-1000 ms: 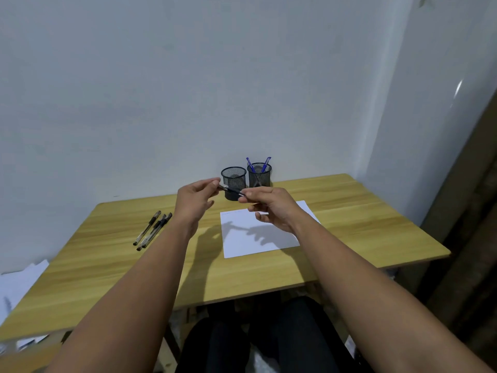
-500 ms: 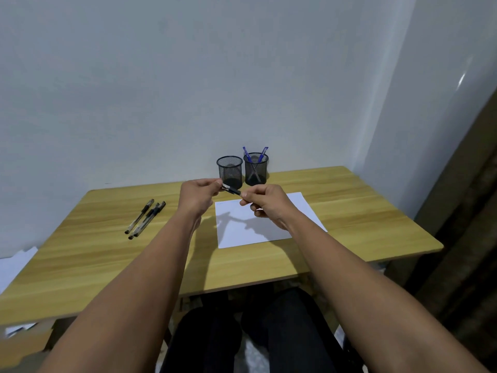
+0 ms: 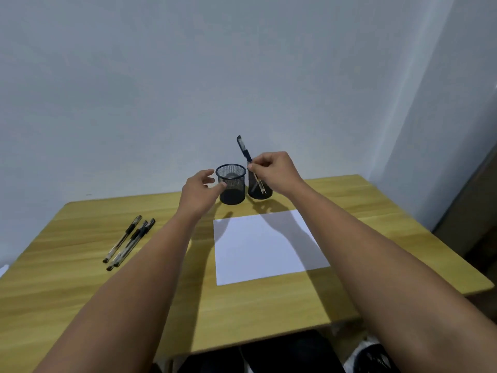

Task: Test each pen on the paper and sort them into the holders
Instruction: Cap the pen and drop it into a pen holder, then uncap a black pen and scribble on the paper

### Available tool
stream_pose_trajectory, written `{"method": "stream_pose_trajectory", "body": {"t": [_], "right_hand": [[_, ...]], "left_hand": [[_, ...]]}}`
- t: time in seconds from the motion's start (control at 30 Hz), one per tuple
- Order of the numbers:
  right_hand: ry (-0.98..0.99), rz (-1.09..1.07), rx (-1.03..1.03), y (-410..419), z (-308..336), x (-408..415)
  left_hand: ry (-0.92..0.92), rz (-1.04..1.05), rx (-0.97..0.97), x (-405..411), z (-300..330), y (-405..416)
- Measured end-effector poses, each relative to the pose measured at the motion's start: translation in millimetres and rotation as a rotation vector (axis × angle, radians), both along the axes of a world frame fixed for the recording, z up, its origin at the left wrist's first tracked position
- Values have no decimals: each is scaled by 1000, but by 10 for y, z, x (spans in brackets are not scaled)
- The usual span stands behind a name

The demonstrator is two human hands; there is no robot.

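Two black mesh holders stand at the back of the wooden table: the left holder (image 3: 231,184) and the right holder (image 3: 258,189), half hidden behind my right hand. My right hand (image 3: 274,169) pinches a blue capped pen (image 3: 244,148) nearly upright, its lower end down inside the right holder. My left hand (image 3: 200,192) hovers beside the left holder with fingers loosely spread, holding nothing. A white sheet of paper (image 3: 265,244) lies in front of the holders. Three black pens (image 3: 129,242) lie together on the table's left side.
The wooden table (image 3: 80,278) stands against a white wall. A scrap of white paper (image 3: 2,270) shows at the left edge. My dark-clothed legs (image 3: 269,356) are under the table's front edge.
My left hand let go of the pen and moved toward the left holder. My right hand carried the pen back and turned it upright into the right holder.
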State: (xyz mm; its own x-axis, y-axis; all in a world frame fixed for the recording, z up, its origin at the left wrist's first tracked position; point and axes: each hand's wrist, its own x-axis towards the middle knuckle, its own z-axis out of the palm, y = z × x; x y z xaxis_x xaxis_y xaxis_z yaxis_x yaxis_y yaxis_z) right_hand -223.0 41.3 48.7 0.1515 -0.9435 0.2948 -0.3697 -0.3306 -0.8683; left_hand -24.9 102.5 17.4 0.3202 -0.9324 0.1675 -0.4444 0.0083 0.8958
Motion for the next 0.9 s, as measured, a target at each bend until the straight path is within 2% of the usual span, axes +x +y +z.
{"method": "stream_pose_trajectory", "body": {"t": [0.17,0.3,0.6,0.73,0.9], "right_hand": [[42,-43,-122,-446,154,265],[128,-54,-136,-723,77,509],[471,-90,-67,-914,-256,835],[496,-127,-60,-835,-203,824],[436,-130,-91,-598,13,809]], "left_hand": [[-184,10,63,41,-318,-497],[-272,65,123,47,-500,-836],[-270,111,54,-2,-634,-976],[-272,108,89,7,-609,-947],[-261,107,113,175,-429,-636]]}}
